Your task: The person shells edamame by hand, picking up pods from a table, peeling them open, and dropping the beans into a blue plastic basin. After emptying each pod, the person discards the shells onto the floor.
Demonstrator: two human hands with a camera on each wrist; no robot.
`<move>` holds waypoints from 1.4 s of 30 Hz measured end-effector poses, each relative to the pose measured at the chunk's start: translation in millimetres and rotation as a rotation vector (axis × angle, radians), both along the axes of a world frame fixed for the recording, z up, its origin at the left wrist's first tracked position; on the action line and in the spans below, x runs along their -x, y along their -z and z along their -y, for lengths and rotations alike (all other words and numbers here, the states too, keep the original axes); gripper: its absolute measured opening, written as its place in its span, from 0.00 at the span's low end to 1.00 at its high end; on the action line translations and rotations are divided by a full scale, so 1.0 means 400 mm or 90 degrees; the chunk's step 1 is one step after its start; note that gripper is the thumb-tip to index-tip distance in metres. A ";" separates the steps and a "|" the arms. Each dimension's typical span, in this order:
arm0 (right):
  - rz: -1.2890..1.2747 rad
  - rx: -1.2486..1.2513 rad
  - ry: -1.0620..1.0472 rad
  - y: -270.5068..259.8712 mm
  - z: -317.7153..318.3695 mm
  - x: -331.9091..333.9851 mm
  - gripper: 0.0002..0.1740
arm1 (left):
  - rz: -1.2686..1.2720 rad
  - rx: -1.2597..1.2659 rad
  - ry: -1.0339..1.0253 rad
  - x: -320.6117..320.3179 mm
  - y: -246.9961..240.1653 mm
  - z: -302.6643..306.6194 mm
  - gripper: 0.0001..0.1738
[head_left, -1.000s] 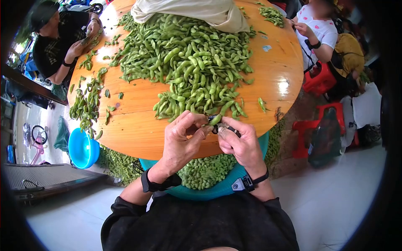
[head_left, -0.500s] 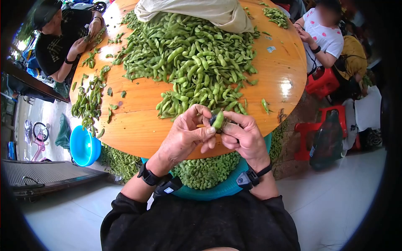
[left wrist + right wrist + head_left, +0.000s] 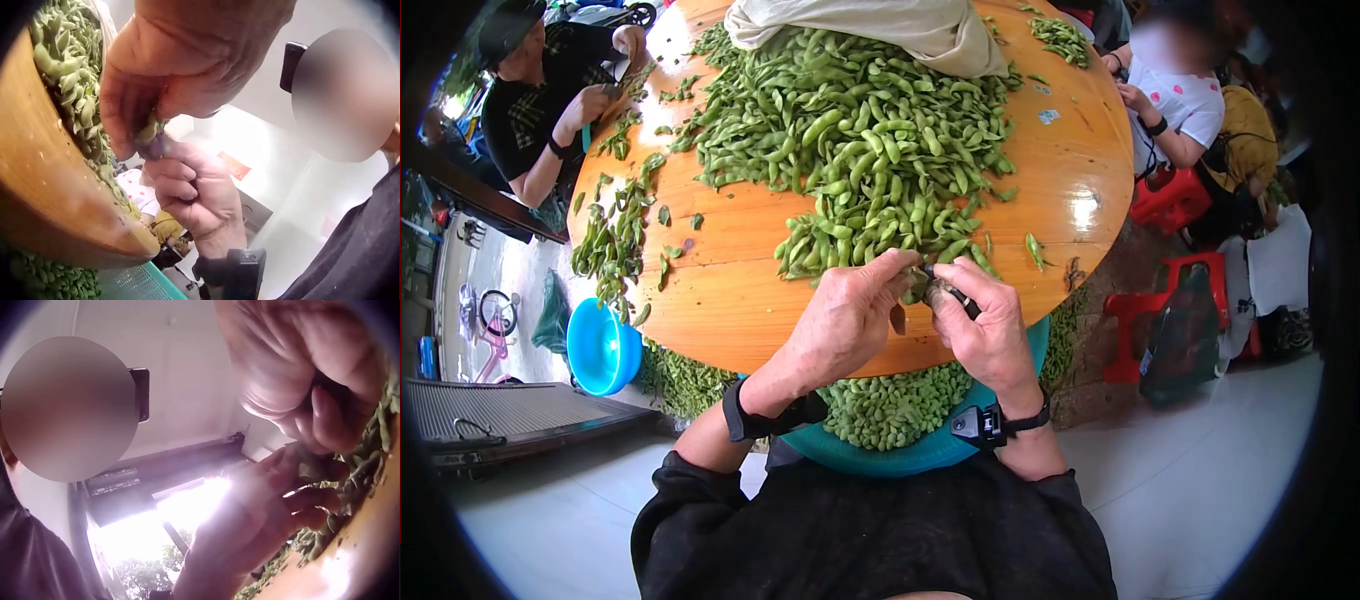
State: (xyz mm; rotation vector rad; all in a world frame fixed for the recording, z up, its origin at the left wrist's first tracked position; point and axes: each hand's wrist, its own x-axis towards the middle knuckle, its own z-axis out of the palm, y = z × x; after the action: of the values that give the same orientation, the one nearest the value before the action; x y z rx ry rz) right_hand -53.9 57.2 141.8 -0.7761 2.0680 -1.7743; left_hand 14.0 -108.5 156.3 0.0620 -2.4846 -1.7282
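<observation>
At the near edge of the round wooden table [image 3: 750, 310], both hands meet fingertip to fingertip. My left hand [image 3: 840, 325] pinches a green soybean pod [image 3: 152, 130] between thumb and fingers. Curled around a small black-handled tool [image 3: 968, 304], my right hand [image 3: 985, 325] has its thumb and forefinger close against the pod's side; the tool's working end is hidden by the fingers. Just beyond the hands rises a large heap of soybean pods [image 3: 870, 150]. Below the table edge, a teal basket [image 3: 900, 462] holds a mass of green pods [image 3: 890, 415].
A pale cloth sack [image 3: 860, 35] lies over the heap's far end. Loose pods [image 3: 615, 240] lie at the table's left. A blue basin [image 3: 603, 350] stands lower left, red stools [image 3: 1140, 320] at right. One person [image 3: 535, 100] sits at left, another [image 3: 1180, 100] at right.
The pod, held upright and in plain view half a second ago, is now mostly covered by the fingers. My left hand has turned over it, back uppermost. Both hands stay at the table edge.
</observation>
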 end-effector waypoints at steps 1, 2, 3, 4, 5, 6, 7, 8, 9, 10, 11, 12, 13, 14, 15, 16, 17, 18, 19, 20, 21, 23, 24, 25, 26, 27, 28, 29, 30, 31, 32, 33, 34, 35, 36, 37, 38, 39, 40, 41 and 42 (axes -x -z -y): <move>-0.001 0.001 -0.001 -0.006 0.007 -0.005 0.10 | 0.071 -0.064 -0.009 0.000 -0.008 -0.004 0.14; -0.089 -0.025 0.037 -0.013 0.017 -0.012 0.11 | 0.070 -0.063 -0.010 0.001 -0.001 -0.008 0.14; -0.177 -0.051 0.076 -0.016 0.026 -0.019 0.11 | 0.079 -0.213 -0.022 0.002 0.014 -0.016 0.16; -0.177 -0.051 0.076 -0.012 0.035 -0.026 0.11 | 0.087 -0.363 -0.033 0.002 0.025 -0.025 0.18; -0.263 -0.077 0.110 -0.005 0.043 -0.033 0.11 | 0.078 -0.425 -0.051 0.003 0.031 -0.038 0.18; -0.350 -0.103 0.144 0.002 0.049 -0.039 0.12 | 0.078 -0.425 -0.052 0.003 0.030 -0.048 0.18; -0.356 -0.114 0.135 0.009 0.052 -0.048 0.15 | 0.081 -0.456 -0.104 0.002 0.027 -0.058 0.17; -0.356 -0.114 0.134 0.010 0.059 -0.057 0.15 | 0.084 -0.488 -0.157 0.003 0.027 -0.068 0.17; -0.394 -0.104 0.155 0.011 0.068 -0.065 0.15 | 0.040 -0.508 -0.183 0.008 0.040 -0.079 0.11; -0.432 -0.094 0.175 0.011 0.073 -0.071 0.15 | 0.040 -0.508 -0.183 0.010 0.052 -0.088 0.11; -0.446 -0.089 0.175 0.015 0.075 -0.073 0.16 | -0.069 -0.353 -0.196 0.012 0.064 -0.097 0.08; -0.445 -0.089 0.176 0.016 0.075 -0.073 0.16 | -0.174 -0.196 -0.206 0.015 0.076 -0.103 0.06; -0.452 -0.092 0.182 0.016 0.074 -0.072 0.16 | -0.208 -0.169 -0.209 0.019 0.089 -0.109 0.07; -0.458 -0.094 0.189 0.017 0.073 -0.072 0.16 | -0.207 -0.169 -0.208 0.018 0.091 -0.110 0.07; -0.457 -0.095 0.190 0.018 0.072 -0.071 0.16 | -0.165 -0.213 -0.208 0.017 0.092 -0.112 0.05; -0.456 -0.092 0.193 0.019 0.071 -0.070 0.15 | -0.122 -0.256 -0.208 0.017 0.093 -0.114 0.14; -0.455 -0.088 0.198 0.020 0.069 -0.068 0.15 | -0.121 -0.257 -0.206 0.022 0.096 -0.118 0.14; -0.455 -0.090 0.200 0.021 0.067 -0.066 0.15 | -0.144 -0.305 -0.210 0.030 0.101 -0.124 0.14; -0.457 -0.093 0.199 0.023 0.064 -0.062 0.15 | -0.167 -0.355 -0.214 0.036 0.100 -0.129 0.14; -0.458 -0.096 0.198 0.025 0.061 -0.059 0.15 | -0.166 -0.357 -0.212 0.031 0.091 -0.125 0.14; -0.459 -0.098 0.200 0.030 0.058 -0.056 0.15 | -0.094 -0.373 -0.194 0.019 0.067 -0.114 0.07; -0.423 -0.080 0.201 0.040 0.050 -0.052 0.14 | -0.202 -0.116 -0.157 0.011 0.085 -0.113 0.03; -0.421 -0.084 0.203 0.040 0.047 -0.051 0.14 | -0.199 -0.119 -0.154 0.008 0.104 -0.111 0.03; -0.416 -0.075 0.210 0.039 0.044 -0.051 0.14 | -0.239 0.077 -0.168 0.004 0.119 -0.105 0.04; -0.413 -0.065 0.216 0.039 0.043 -0.048 0.14 | -0.276 0.273 -0.179 0.003 0.125 -0.102 0.04; -0.413 -0.067 0.217 0.041 0.038 -0.044 0.14 | -0.276 0.271 -0.178 0.005 0.114 -0.102 0.04; -0.415 -0.046 0.204 0.045 0.029 -0.037 0.13 | -0.083 -0.226 -0.169 0.008 0.092 -0.102 0.04; -0.416 -0.025 0.191 0.048 0.019 -0.031 0.13 | 0.127 -0.713 -0.140 0.010 0.081 -0.100 0.05; -0.416 -0.026 0.192 0.045 0.008 -0.030 0.13 | 0.128 -0.714 -0.139 0.007 0.083 -0.093 0.05; -0.129 0.058 0.146 0.038 -0.006 -0.030 0.12 | 0.127 -0.689 -0.089 0.002 0.088 -0.080 0.06; 0.157 0.140 0.095 0.034 -0.016 -0.030 0.12 | 0.126 -0.663 -0.039 0.000 0.091 -0.073 0.06; 0.228 0.200 0.074 0.036 -0.022 -0.027 0.13 | 0.155 -0.604 -0.092 0.005 0.062 -0.089 0.09; 0.227 0.199 0.075 0.041 -0.031 -0.024 0.13 | 0.154 -0.605 -0.090 0.003 0.062 -0.090 0.09; 0.258 0.204 0.065 0.047 -0.041 -0.021 0.13 | 0.170 -0.610 -0.075 -0.002 0.064 -0.088 0.08; 0.289 0.209 0.055 0.050 -0.049 -0.021 0.13 | 0.186 -0.615 -0.060 -0.009 0.067 -0.086 0.08; 0.288 0.209 0.055 0.045 -0.055 -0.024 0.13 | 0.214 -0.663 -0.040 -0.019 0.089 -0.076 0.11; 0.255 0.185 0.057 0.035 -0.063 -0.030 0.13 | 0.212 -0.664 -0.037 -0.029 0.086 -0.073 0.11; 0.222 0.160 0.060 0.024 -0.074 -0.035 0.12 | 0.234 -0.583 0.022 -0.037 0.077 -0.073 0.12; 0.218 0.159 0.065 0.014 -0.094 -0.039 0.12 | 0.255 -0.501 0.082 -0.045 0.064 -0.071 0.13; 0.194 0.153 0.086 0.005 -0.125 -0.040 0.12 | 0.269 -0.399 0.173 -0.057 0.040 -0.063 0.13; 0.170 0.147 0.108 -0.003 -0.161 -0.039 0.12 | 0.268 -0.399 0.180 -0.066 0.050 -0.057 0.13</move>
State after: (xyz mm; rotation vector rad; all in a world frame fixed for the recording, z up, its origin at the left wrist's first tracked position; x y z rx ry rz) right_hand -38.2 121.5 143.0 -0.4000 1.8211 -2.1071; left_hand 40.4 -85.8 136.5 0.1455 -2.1495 -2.8131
